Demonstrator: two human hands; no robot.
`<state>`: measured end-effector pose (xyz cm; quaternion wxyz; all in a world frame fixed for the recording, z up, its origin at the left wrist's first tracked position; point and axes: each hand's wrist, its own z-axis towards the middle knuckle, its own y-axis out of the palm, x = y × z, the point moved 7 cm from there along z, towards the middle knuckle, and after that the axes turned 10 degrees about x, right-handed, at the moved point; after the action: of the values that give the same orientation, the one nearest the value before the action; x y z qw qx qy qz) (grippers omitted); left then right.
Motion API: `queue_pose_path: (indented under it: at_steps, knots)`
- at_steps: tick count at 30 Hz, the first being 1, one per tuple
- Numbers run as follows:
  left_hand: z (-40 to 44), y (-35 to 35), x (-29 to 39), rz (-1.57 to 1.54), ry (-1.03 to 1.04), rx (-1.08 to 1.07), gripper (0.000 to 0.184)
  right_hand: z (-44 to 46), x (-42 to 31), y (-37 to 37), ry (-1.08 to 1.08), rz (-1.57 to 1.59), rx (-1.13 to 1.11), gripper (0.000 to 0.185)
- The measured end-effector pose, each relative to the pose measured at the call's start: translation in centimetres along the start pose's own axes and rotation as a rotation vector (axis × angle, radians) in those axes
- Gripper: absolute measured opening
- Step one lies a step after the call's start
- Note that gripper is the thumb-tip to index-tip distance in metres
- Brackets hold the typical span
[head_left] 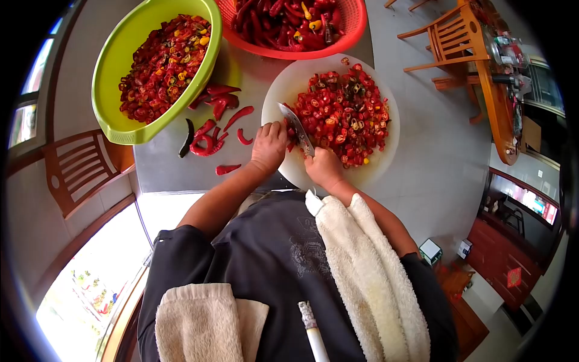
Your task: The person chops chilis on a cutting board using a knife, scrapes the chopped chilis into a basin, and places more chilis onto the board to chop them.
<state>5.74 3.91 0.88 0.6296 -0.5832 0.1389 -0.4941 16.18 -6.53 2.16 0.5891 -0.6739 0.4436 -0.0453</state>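
My right hand [324,168] grips the handle of a kitchen knife [297,128]. Its blade points up and left across the left part of a round white cutting board [386,154]. Just left of the blade, my left hand [269,145] has its fingers curled down at the board's edge, holding red chili peppers [290,145] that are mostly hidden under it. A heap of chopped red chili [344,114] covers the middle and right of the board. Whole red chilies [208,142] and one dark chili [186,139] lie on the table to the left of my left hand.
A green basin [208,72] of chopped chili stands at the upper left. Behind the board is a red basket [356,36] of whole chilies. A lit cigarette [312,332] juts in close below the camera. Wooden chairs [81,169] stand around the grey table [163,172].
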Motion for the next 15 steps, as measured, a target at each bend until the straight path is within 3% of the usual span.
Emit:
queue_pose_path:
  at_steps: [4, 15]
  knots:
    - [2.2, -0.7, -0.1, -0.039, 0.012, 0.131, 0.047, 1.3, 0.6, -2.3, -0.022, 0.074, 0.1, 0.026]
    - [0.5, -1.8, -0.9, -0.092, 0.018, 0.155, 0.035, -1.6, -0.2, -2.4, -0.089, -0.016, 0.018, 0.024]
